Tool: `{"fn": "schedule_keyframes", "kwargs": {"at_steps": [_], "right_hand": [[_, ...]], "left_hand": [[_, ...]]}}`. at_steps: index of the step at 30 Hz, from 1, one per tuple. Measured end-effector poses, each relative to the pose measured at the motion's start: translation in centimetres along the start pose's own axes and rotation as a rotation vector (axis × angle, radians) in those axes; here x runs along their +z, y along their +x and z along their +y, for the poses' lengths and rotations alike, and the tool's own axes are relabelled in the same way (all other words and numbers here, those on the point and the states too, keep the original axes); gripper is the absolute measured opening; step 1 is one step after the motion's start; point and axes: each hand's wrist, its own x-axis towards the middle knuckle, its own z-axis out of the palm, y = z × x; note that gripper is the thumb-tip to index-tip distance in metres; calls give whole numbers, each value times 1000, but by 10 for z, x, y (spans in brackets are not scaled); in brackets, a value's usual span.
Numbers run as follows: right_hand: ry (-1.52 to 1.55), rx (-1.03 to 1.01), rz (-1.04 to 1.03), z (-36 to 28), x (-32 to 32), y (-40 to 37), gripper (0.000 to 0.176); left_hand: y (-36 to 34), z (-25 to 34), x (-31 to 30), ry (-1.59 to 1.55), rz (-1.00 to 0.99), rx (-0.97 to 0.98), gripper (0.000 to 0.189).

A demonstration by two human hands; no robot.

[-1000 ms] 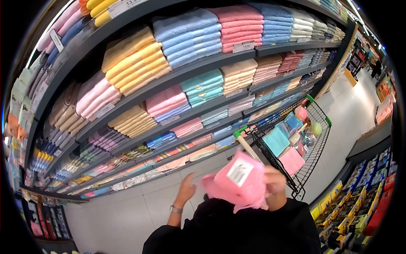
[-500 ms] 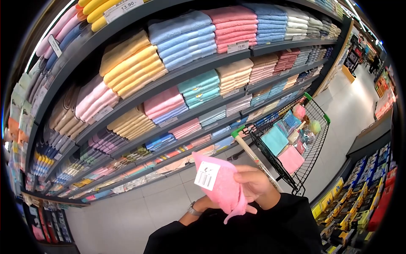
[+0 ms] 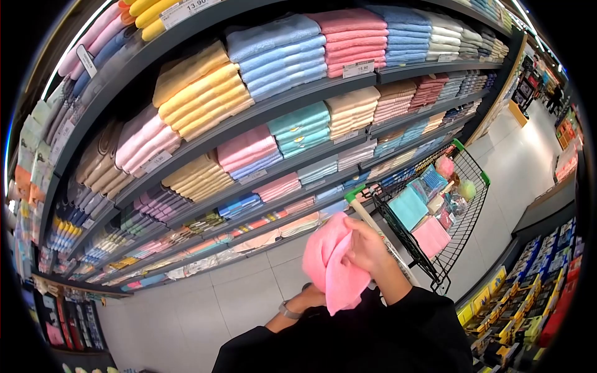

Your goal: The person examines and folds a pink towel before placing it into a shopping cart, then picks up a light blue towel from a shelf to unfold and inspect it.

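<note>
A bunched pink towel (image 3: 336,258) hangs in front of my chest, held between both hands. My right hand (image 3: 368,250) grips its right side, thumb and fingers closed on the fabric. Below and to the left, my left hand (image 3: 311,299), with a watch on the wrist, holds the towel from underneath; most of its fingers are hidden behind the cloth. Just beyond my right hand stands a shopping cart (image 3: 482,186), holding a folded turquoise towel (image 3: 407,208), a folded pink towel (image 3: 431,237) and several packaged items.
Long dark shelves (image 3: 273,118) curve across the left and middle, stacked with folded towels such as yellow (image 3: 202,105) and blue (image 3: 280,59) ones. A display rack (image 3: 528,298) of small packaged goods stands at the lower right. Tiled floor (image 3: 242,295) runs beneath the shelves.
The pink towel has been turned and bunched, so its white barcode label no longer shows. My right hand has risen slightly, and the view has shifted a little.
</note>
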Motion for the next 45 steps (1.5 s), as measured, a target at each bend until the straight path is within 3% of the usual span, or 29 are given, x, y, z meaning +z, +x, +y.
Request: {"fn": "schedule_keyframes", "kwargs": {"at_steps": [1, 2, 5, 6, 9, 12, 13, 16, 19, 22, 25, 32, 37, 41, 45], "right_hand": [[-36, -74, 211, 3, -3, -3, 31], [-194, -91, 138, -1, -26, -7, 33], [-590, -253, 244, 13, -76, -11, 41], [-695, -277, 219, 20, -72, -17, 45], [-647, -69, 155, 50, -77, -35, 48], [-826, 144, 195, 72, -57, -44, 49], [-893, 115, 180, 73, -50, -43, 50], [-1002, -7, 125, 74, -50, -35, 50], [-962, -70, 236, 69, -57, -30, 50], [-1106, -129, 259, 74, -59, -27, 43], [-1146, -120, 244, 80, -61, -28, 41], [-911, -53, 191, 85, -71, -31, 35], [-783, 38, 231, 86, -68, -38, 44], [-631, 141, 194, 81, -69, -42, 49], [-681, 169, 252, 79, -65, -45, 51]], "left_hand": [[-1, -1, -3, -80, 64, 11, 63], [-2, 0, -7, -160, 128, 21, 64], [-5, 3, -18, -397, 318, 51, 68], [-4, 5, -19, -425, 461, 85, 66], [-2, 9, -29, -572, 581, 63, 59], [3, 16, -26, -369, 705, 5, 51], [3, 17, -25, -287, 727, -8, 49], [3, 20, -11, -173, 739, 116, 49], [-2, 26, -11, -590, 721, 63, 47], [-6, 26, -20, -779, 601, 68, 49], [-10, 19, -20, -781, 649, 55, 49], [-13, 25, -11, -582, 707, 44, 53], [-15, 26, -8, -402, 685, 13, 57], [-18, 27, -9, -227, 548, 35, 57], [-17, 33, -9, -28, 455, 42, 53]]}}
